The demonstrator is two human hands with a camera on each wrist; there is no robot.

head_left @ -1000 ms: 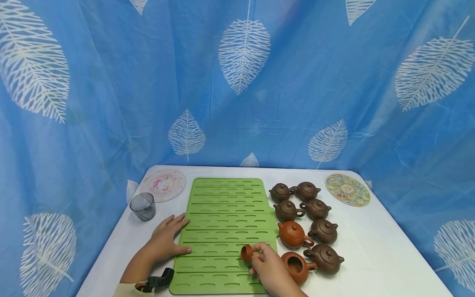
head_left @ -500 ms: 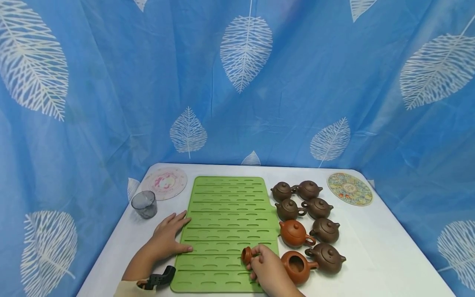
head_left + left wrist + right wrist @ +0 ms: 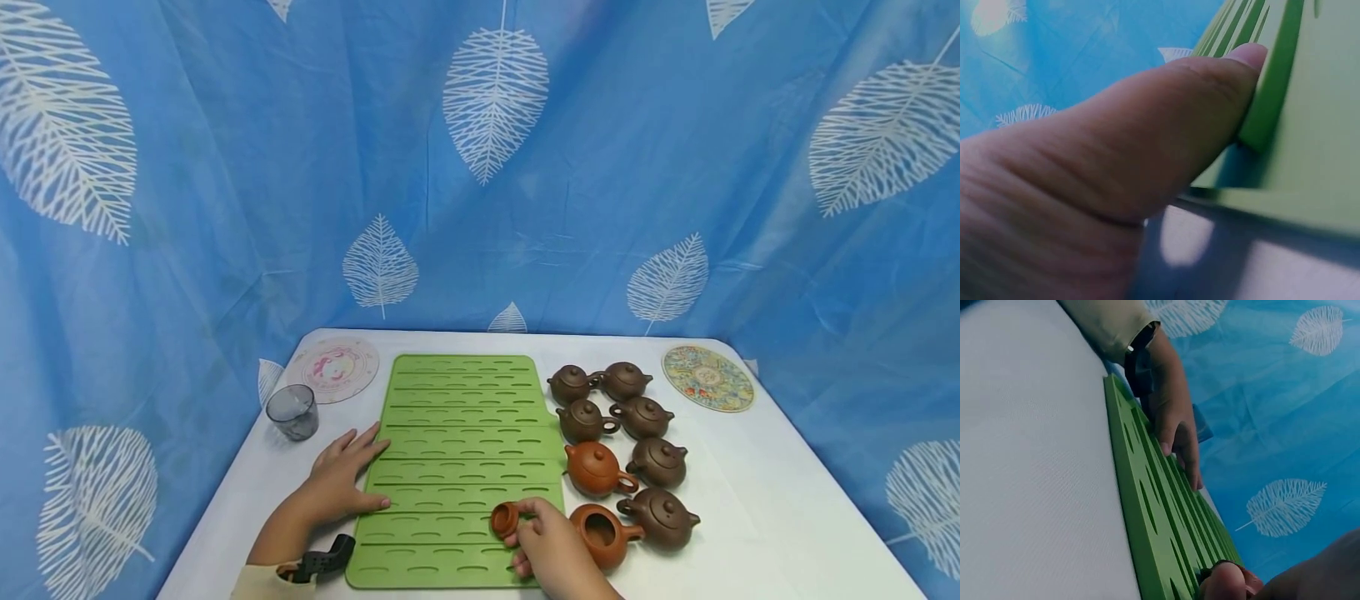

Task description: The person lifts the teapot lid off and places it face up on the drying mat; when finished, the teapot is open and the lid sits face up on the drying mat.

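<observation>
Clock centred on the green mat [image 3: 461, 454], 12 pointing away from me. Nearest, at 5: my right hand [image 3: 555, 546] pinches the small red-brown lid [image 3: 504, 520] between thumb and fingers, hollow side showing. Lid is over the mat; can't tell if it touches. At 4, off the mat, just beside that hand: the open teapot [image 3: 613, 552], mouth uncovered. I'd judge the lid belongs to it.

Done: that one pot uncovered. Left: lid neither put down nor back on its pot.

Near dark teapot [image 3: 663, 522], between 3 and 4, lid on. At 9, my left hand [image 3: 337, 482], fingers apart and gripping nothing, rests at the mat's edge, thumb against it. At 3, the lidded orange-red teapot [image 3: 597, 472]. Beyond, from 3 round toward 1, five more brown teapots [image 3: 643, 419], lids on; I'd log these as not started.

Far side: grey glass [image 3: 293, 414] at 10, pink disc [image 3: 333, 369] past it near 11, patterned disc [image 3: 708, 379] at 2, blue curtain [image 3: 570, 192] behind at 12.
</observation>
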